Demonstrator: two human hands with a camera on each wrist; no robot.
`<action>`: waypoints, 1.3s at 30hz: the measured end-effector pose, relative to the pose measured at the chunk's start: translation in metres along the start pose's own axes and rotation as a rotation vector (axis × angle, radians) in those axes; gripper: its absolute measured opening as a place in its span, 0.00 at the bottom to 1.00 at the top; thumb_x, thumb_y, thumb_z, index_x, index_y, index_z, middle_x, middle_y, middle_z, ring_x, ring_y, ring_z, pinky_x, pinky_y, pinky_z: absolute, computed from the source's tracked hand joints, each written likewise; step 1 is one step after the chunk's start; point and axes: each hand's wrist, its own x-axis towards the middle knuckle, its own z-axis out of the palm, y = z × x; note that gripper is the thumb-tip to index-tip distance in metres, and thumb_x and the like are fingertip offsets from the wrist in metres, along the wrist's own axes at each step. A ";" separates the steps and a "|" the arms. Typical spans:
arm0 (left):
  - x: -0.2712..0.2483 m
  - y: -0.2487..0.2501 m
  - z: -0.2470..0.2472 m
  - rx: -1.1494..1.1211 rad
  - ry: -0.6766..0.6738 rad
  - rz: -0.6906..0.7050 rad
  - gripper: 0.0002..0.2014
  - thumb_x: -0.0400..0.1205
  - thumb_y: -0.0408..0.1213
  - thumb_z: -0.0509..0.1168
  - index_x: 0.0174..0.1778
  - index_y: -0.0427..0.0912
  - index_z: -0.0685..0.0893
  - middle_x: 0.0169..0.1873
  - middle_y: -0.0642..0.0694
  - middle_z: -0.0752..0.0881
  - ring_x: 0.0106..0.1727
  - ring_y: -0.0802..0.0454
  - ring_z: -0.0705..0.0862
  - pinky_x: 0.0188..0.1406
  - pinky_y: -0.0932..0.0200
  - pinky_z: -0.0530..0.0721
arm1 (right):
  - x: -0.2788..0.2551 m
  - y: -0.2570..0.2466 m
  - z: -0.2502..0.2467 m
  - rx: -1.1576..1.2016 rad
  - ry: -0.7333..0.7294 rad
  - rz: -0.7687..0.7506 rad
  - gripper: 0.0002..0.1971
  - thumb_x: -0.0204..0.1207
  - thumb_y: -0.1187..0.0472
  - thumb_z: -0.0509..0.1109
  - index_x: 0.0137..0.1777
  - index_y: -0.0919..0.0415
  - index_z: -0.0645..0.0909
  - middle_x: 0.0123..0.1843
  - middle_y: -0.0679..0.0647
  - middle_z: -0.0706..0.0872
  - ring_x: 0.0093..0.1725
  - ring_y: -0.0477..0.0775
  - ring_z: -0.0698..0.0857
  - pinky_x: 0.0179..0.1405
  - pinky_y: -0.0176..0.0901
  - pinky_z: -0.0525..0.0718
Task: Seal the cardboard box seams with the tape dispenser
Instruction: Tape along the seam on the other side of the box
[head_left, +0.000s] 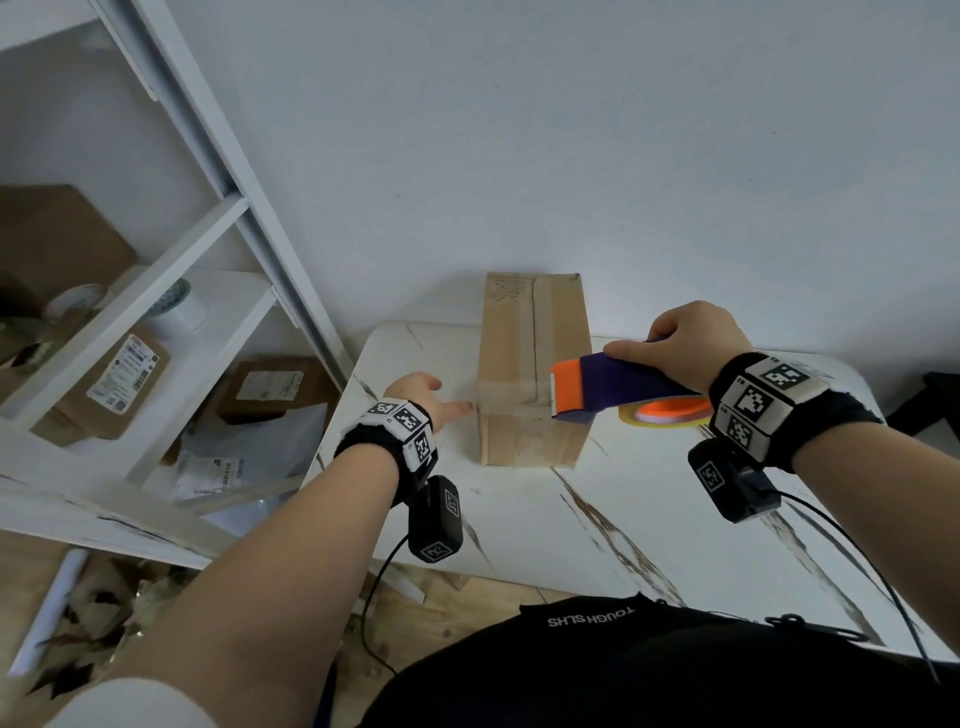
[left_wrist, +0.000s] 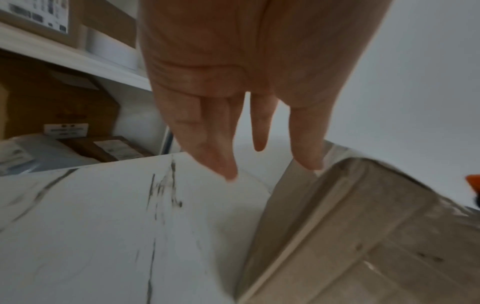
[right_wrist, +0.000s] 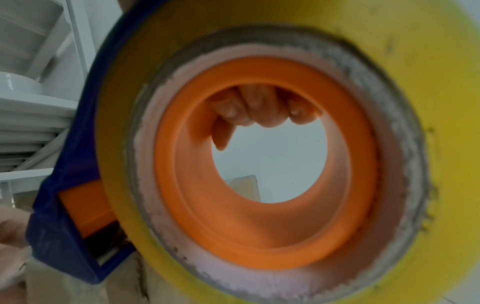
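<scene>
A long cardboard box (head_left: 532, 364) lies on the white marbled table (head_left: 519, 525), with tape along its top seam and a strip across its near end. My right hand (head_left: 685, 340) grips a blue and orange tape dispenser (head_left: 613, 387) whose front edge rests on the box's right top edge. The yellow tape roll (right_wrist: 285, 144) fills the right wrist view, with my curled fingers (right_wrist: 255, 111) showing through its orange core. My left hand (head_left: 426, 397) hovers with straight fingers (left_wrist: 221, 144) just left of the box (left_wrist: 363, 226), its thumb near the tape strip's end.
A white shelf unit (head_left: 171, 291) stands at the left with labelled parcels (head_left: 104, 387) and a white tape roll (head_left: 176, 309). A white wall rises behind the table. Cables hang from both wrist cameras. Wooden floor with paper scraps lies at the lower left.
</scene>
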 end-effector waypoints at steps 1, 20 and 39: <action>0.000 -0.001 0.001 0.008 0.024 0.022 0.27 0.75 0.49 0.71 0.67 0.41 0.78 0.62 0.42 0.83 0.61 0.42 0.83 0.64 0.52 0.79 | 0.000 0.001 0.001 0.004 0.002 0.001 0.25 0.62 0.37 0.75 0.22 0.59 0.77 0.27 0.53 0.77 0.32 0.52 0.77 0.29 0.42 0.72; -0.036 0.016 0.037 0.531 0.088 0.660 0.24 0.85 0.32 0.50 0.80 0.40 0.61 0.81 0.44 0.61 0.82 0.49 0.58 0.80 0.58 0.48 | 0.005 0.011 0.008 0.097 -0.027 -0.002 0.27 0.62 0.39 0.75 0.20 0.60 0.72 0.22 0.53 0.70 0.27 0.52 0.71 0.27 0.42 0.67; -0.044 0.032 0.065 0.509 0.115 0.769 0.27 0.80 0.30 0.57 0.78 0.40 0.64 0.76 0.42 0.69 0.75 0.45 0.69 0.79 0.49 0.62 | 0.006 0.022 0.010 0.128 -0.125 -0.042 0.28 0.67 0.39 0.73 0.18 0.58 0.69 0.21 0.53 0.69 0.26 0.52 0.71 0.26 0.42 0.67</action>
